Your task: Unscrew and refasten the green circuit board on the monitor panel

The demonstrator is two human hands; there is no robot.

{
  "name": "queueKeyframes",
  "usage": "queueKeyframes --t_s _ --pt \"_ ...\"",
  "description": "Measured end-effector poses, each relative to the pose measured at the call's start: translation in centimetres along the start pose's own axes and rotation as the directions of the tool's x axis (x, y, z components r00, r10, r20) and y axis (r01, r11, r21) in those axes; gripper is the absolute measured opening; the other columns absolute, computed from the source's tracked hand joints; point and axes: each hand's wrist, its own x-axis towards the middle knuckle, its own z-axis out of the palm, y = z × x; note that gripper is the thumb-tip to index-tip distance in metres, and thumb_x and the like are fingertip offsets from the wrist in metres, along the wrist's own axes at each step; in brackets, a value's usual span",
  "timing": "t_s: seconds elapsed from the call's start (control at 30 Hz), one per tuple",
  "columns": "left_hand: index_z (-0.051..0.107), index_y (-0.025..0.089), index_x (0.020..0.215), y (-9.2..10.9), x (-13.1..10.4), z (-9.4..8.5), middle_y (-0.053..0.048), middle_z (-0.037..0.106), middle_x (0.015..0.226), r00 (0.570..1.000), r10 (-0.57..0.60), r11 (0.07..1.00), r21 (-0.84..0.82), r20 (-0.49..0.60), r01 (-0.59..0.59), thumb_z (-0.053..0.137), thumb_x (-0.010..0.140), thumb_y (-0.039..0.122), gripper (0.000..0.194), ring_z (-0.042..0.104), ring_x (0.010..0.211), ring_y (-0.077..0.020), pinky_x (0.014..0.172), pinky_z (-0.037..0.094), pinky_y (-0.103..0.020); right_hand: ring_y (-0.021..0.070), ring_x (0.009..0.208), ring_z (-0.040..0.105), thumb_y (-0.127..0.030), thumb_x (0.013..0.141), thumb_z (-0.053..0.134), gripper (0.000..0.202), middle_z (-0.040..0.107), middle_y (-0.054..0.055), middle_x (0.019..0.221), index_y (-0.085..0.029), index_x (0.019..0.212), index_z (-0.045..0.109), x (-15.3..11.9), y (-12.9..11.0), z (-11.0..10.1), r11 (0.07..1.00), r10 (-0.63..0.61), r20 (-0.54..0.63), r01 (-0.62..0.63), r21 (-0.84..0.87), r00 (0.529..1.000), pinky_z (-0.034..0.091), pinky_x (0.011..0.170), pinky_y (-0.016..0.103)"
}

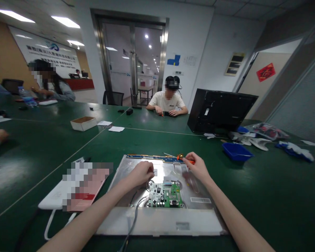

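A silver LCD panel (pixel 126 222) lies back-up on the green table in front of me. A green circuit board (pixel 165 195) sits on its middle, with dark cables running off to the lower left. Along the panel's far edge runs a narrow blue circuit strip (pixel 149 158). My right hand (pixel 197 167) is closed on an orange-handled screwdriver (pixel 180 157) at the strip's right end; its thin shaft points left. Above the panel, left of the middle, my left hand (pixel 143 172) has its fingers curled together; what they hold, if anything, is hidden.
Left of the panel lie a white power bank (pixel 51 197) and a pink object (pixel 96 189). A blue tray (pixel 237 151), a black monitor housing (pixel 223 110) and gloves (pixel 295 150) are to the right. A cardboard box (pixel 83 123) stands farther off. Another person (pixel 168 101) works opposite.
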Motion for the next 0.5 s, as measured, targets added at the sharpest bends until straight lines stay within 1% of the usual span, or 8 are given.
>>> queueKeyframes --t_s 0.07,0.13,0.27,0.37,0.43,0.47,0.5 --pt "0.068 0.016 0.080 -0.1 0.2 0.0 -0.006 0.070 0.082 1.000 0.009 1.000 -0.008 0.000 -0.009 0.061 0.077 0.014 0.007 0.062 0.078 -0.0193 0.068 0.040 -0.026 0.0217 0.078 0.066 -0.047 0.084 0.057 0.027 0.069 0.005 0.082 -0.020 0.085 0.056 -0.3 0.3 0.2 1.000 -0.015 -0.018 0.015 -0.014 1.000 0.050 0.070 0.033" --pt "0.068 0.016 0.080 -0.3 0.3 0.1 -0.006 0.071 0.082 1.000 0.012 1.000 -0.015 -0.001 -0.012 0.059 0.079 0.014 0.009 0.063 0.078 -0.0193 0.069 0.040 -0.026 0.0227 0.081 0.067 -0.046 0.084 0.058 0.026 0.069 0.005 0.083 -0.020 0.085 0.057 -0.5 0.5 0.3 0.999 -0.022 -0.031 0.021 -0.029 0.999 0.049 0.075 0.034" --pt "0.069 0.015 0.081 -0.9 0.3 -0.2 -0.008 0.071 0.084 1.000 -0.005 1.000 -0.012 -0.020 0.005 0.059 0.082 0.014 0.010 0.063 0.080 -0.0208 0.071 0.040 -0.027 0.0239 0.084 0.067 -0.047 0.084 0.058 0.027 0.070 0.006 0.087 -0.020 0.088 0.057 -0.6 0.7 0.3 0.998 -0.017 -0.065 0.013 -0.053 0.998 0.049 0.077 0.036" --pt "0.069 0.014 0.082 -0.7 0.5 -0.6 -0.009 0.071 0.084 0.998 -0.013 1.000 0.004 -0.057 0.014 0.061 0.084 0.018 0.009 0.063 0.080 -0.0216 0.069 0.039 -0.027 0.0240 0.083 0.067 -0.046 0.085 0.058 0.026 0.070 0.007 0.088 -0.021 0.090 0.056 -0.6 0.6 0.0 0.998 -0.018 -0.102 0.012 -0.054 0.995 0.049 0.076 0.036" --pt "0.069 0.014 0.082 0.0 0.9 -0.6 -0.008 0.070 0.084 0.998 0.040 0.999 -0.003 -0.057 -0.040 0.061 0.084 0.019 0.009 0.062 0.079 -0.0212 0.068 0.039 -0.027 0.0239 0.084 0.067 -0.044 0.086 0.059 0.024 0.070 0.007 0.089 -0.021 0.090 0.056 -0.7 0.3 -0.2 0.999 -0.023 -0.126 0.017 -0.049 0.992 0.049 0.076 0.035" --pt "0.069 0.015 0.082 0.6 1.1 -0.5 -0.007 0.070 0.084 0.995 0.094 0.995 -0.014 -0.046 -0.094 0.061 0.084 0.019 0.009 0.062 0.078 -0.0204 0.069 0.039 -0.027 0.0239 0.084 0.067 -0.043 0.087 0.059 0.023 0.070 0.007 0.089 -0.021 0.091 0.056 -0.7 0.1 -0.3 0.999 -0.027 -0.137 0.020 -0.045 0.990 0.049 0.077 0.035" --pt "0.069 0.016 0.081 1.3 1.4 -0.3 -0.006 0.070 0.083 0.990 0.140 0.990 -0.023 -0.006 -0.140 0.062 0.083 0.018 0.008 0.061 0.077 -0.0198 0.068 0.040 -0.026 0.0240 0.085 0.068 -0.043 0.087 0.059 0.022 0.070 0.007 0.090 -0.021 0.091 0.056 -0.8 -0.1 -0.4 0.999 -0.031 -0.146 0.025 -0.041 0.989 0.049 0.077 0.035"
